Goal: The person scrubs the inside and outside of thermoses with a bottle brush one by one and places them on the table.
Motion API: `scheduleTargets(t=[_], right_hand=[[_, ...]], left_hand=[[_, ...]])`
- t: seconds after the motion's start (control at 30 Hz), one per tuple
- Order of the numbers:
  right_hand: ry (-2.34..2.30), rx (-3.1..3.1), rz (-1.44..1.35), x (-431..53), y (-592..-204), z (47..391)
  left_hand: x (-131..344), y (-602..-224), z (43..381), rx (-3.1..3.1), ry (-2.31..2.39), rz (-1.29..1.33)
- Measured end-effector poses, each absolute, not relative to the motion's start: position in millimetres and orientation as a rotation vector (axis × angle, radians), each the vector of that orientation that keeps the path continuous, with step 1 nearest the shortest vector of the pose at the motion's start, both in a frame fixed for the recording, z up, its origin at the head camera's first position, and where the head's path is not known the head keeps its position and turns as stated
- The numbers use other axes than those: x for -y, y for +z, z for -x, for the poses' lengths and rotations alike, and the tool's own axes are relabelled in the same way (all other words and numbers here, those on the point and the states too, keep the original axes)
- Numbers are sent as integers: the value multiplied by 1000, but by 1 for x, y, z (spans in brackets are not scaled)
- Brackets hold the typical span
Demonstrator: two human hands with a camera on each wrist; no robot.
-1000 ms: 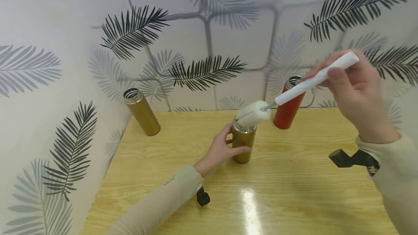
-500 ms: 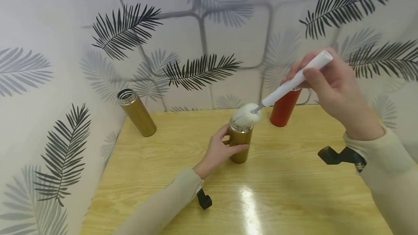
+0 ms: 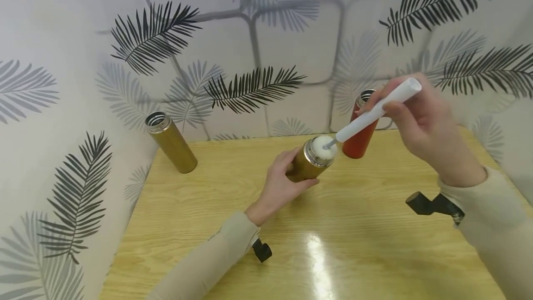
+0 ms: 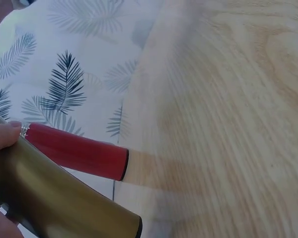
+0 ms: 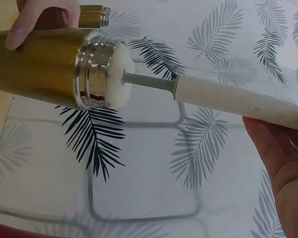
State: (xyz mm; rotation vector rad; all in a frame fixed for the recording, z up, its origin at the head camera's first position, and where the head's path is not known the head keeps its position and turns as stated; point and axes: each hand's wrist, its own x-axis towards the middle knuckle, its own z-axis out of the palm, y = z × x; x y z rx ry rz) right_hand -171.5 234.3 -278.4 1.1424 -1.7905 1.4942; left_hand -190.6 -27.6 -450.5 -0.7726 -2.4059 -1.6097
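Note:
My left hand (image 3: pixel 280 188) grips a gold metal thermos bottle (image 3: pixel 303 166) around its body. The bottle is lidless and tilted, its threaded silver mouth leaning to the right. In my right hand (image 3: pixel 435 135) is a bottle brush (image 3: pixel 370 115), pinched by its white handle between thumb and fingers. Its cream sponge head (image 5: pixel 120 77) is mostly inside the bottle's mouth, with only the rounded end showing around the grey stem in the right wrist view. The left wrist view shows the bottle's lower body (image 4: pixel 74 203), its dark base tipped over the table; part of the left hand is out of frame there.
A red bottle (image 3: pixel 359 145) without a lid stands at the back of the wooden table (image 3: pixel 225 189), behind the brush handle. Another lidless gold bottle (image 3: pixel 174 146) stands at the back left. A leaf-patterned wall (image 3: pixel 287 45) rises right behind the table.
The sponge head has gone from resting on the bottle's mouth to mostly inside it. The gold bottle, upright before, is now tilted in my left hand. My right hand has moved left.

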Motion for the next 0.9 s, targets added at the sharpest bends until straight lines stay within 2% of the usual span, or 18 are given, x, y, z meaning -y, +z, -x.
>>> scheduleTargets(t=[0.17,0.4,0.7,0.9], right_hand=[[1431,1783,-1165,-226,-290,176],[1009,1940,-1140,-215,-322,184],[975,1918,-1093,-212,-349,185],[1059,1807,-1019,-213,-340,179]], left_hand=[[31,-446,191,2431,-1550,750],[31,-428,188,2381,-1432,787],[30,-423,189,2399,-1320,843],[38,-427,196,2460,-1323,796]])
